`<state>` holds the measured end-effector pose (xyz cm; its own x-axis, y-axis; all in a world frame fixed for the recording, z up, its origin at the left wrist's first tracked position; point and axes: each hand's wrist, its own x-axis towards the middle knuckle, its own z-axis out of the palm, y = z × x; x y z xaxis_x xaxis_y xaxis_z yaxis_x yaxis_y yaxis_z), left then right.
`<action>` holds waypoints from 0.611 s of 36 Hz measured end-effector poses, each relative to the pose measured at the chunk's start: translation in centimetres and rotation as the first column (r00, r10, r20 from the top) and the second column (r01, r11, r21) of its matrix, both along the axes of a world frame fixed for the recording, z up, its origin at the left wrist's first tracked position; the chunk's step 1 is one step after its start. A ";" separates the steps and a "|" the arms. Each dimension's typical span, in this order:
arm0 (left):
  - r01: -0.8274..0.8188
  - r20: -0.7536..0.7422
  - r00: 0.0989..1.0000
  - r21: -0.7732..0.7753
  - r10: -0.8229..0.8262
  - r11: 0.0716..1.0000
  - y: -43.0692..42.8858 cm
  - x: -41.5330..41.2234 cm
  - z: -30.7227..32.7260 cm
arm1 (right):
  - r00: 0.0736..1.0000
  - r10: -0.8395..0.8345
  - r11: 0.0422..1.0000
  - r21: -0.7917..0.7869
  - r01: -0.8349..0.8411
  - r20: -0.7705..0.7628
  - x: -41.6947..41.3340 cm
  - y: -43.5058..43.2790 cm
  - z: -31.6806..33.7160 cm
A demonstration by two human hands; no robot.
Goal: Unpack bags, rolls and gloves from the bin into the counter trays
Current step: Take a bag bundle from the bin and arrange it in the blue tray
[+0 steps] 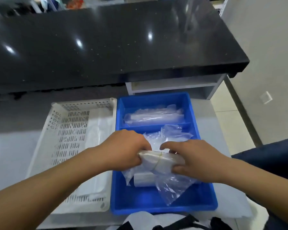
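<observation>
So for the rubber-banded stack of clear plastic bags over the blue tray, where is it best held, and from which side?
Probably by its two short ends, one from each side, as the left hand and right hand do now. The rubber-banded stack of clear plastic bags lies lengthwise across the blue plastic tray, cinched mid-length by the thin band; holding both ends should stop the soft stack sagging or slipping.

Glossy black speckled countertop (106, 44) way beyond hands, ceiling lights reflecting off it. White shelf unit (173, 85) tucked underneath. Pale tiled floor (229, 123) off right, plain light wall (264, 55) too.
</observation>
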<state>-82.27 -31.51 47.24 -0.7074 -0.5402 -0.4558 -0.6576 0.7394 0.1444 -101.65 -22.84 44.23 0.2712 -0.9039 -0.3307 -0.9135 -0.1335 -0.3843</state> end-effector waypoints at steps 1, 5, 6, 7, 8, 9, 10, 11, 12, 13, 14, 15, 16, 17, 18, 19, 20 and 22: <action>-0.017 -0.019 1.000 0.020 0.017 1.000 -0.1 0.5 -0.4 | 1.000 -0.010 1.000 0.025 0.011 -0.020 -0.1 0.4 -0.2; -0.071 -0.054 0.996 0.104 0.077 0.992 -0.5 2.2 -1.3 | 0.995 -0.057 0.998 0.011 0.058 -0.080 0.0 1.8 -1.1; -0.079 -0.060 0.995 0.115 0.086 0.990 -0.7 2.4 -1.3 | 0.993 -0.064 0.998 -0.002 0.064 -0.099 0.1 1.8 -1.1; -0.087 -0.068 0.993 0.121 0.095 0.989 -0.9 2.6 -1.3 | 0.990 -0.071 0.997 -0.021 0.069 -0.123 0.3 1.6 -1.0; -0.095 -0.076 0.992 0.120 0.105 0.988 -1.2 2.8 -1.3 | 0.986 -0.082 0.996 -0.047 0.075 -0.146 0.4 1.2 -0.8; -0.101 -0.089 0.990 0.108 0.111 0.989 -1.5 2.9 -1.3 | 0.981 -0.098 0.993 -0.085 0.085 -0.168 0.4 0.7 -0.6; -0.105 -0.107 0.988 0.085 0.114 0.991 -1.9 3.0 -1.4 | 0.975 -0.117 0.987 -0.129 0.094 -0.187 0.3 0.1 -0.5; -0.109 -0.129 0.985 0.057 0.115 0.992 -2.4 3.0 -1.5 | 0.970 -0.136 0.979 -0.178 0.100 -0.201 0.1 -0.6 -0.5; -0.113 -0.155 0.981 0.028 0.116 0.993 -2.9 2.9 -1.6 | 0.966 -0.152 0.968 -0.230 0.102 -0.209 -0.2 -1.3 -0.6; -0.116 -0.178 0.977 -0.006 0.113 0.993 -3.3 2.8 -1.9 | 0.962 -0.165 0.954 -0.284 0.099 -0.218 -0.4 -2.0 -0.9; -0.120 -0.198 0.974 -0.048 0.108 0.992 -3.7 2.5 -2.2 | 0.957 -0.177 0.938 -0.334 0.093 -0.230 -0.7 -2.6 -1.2; -0.126 -0.214 0.971 -0.101 0.102 0.987 -4.0 2.2 -2.6 | 0.951 -0.190 0.921 -0.380 0.087 -0.242 -0.8 -3.3 -1.5; -0.133 -0.230 0.969 -0.162 0.093 0.978 -4.3 1.8 -3.2 | 0.946 -0.202 0.904 -0.420 0.080 -0.254 -0.9 -3.8 -2.0; -0.138 -0.246 0.966 -0.228 0.080 0.964 -4.3 1.6 -3.9 | 0.939 -0.213 0.889 -0.452 0.072 -0.269 -1.0 -4.3 -2.6; -0.141 -0.261 0.963 -0.284 0.065 0.949 -4.3 1.3 -4.8 | 0.932 -0.223 0.880 -0.470 0.066 -0.286 -1.0 -4.6 -3.3; -0.142 -0.269 0.961 -0.320 0.054 0.937 -4.1 1.2 -5.8 | 0.925 -0.229 0.876 -0.478 0.060 -0.304 -1.0 -4.7 -4.1; -0.144 -0.277 0.960 -0.333 0.050 0.932 -3.9 1.1 -7.0 | 0.918 -0.231 0.878 -0.475 0.054 -0.323 -1.1 -4.7 -5.1; -0.144 -0.303 0.952 -0.326 0.041 0.934 -3.0 1.3 -9.3 | 0.913 -0.222 0.883 -0.467 0.039 -0.343 -1.2 -4.5 -7.2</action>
